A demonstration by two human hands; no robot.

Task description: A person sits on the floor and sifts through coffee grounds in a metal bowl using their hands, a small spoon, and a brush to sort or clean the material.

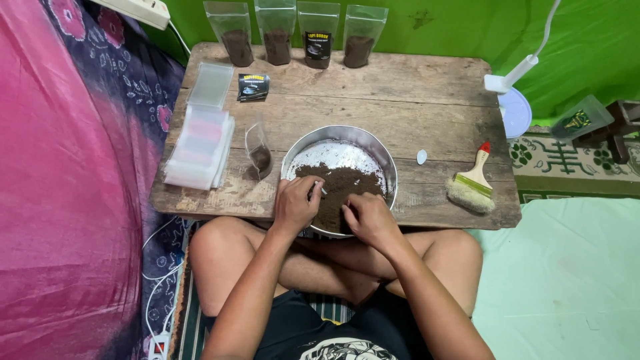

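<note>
A round metal pan (383, 160) sits at the near edge of a low wooden table (413, 100), with brown powder (340, 183) heaped in its near half. My left hand (295, 203) rests over the pan's left rim, closed on a small metal spoon (321, 190) that touches the powder. My right hand (370, 219) lies over the near rim, its fingers curled down into the powder. What they hold is hidden. Just left of the pan stands an open clear pouch (259, 152) with a little powder in it.
A stack of empty clear pouches (200, 143) lies at the table's left. Several filled pouches (297, 30) line the back edge, with a black label (253, 87) in front. On the right are a paint brush (473, 183), a white scoop (421, 157) and a white lamp (510, 80).
</note>
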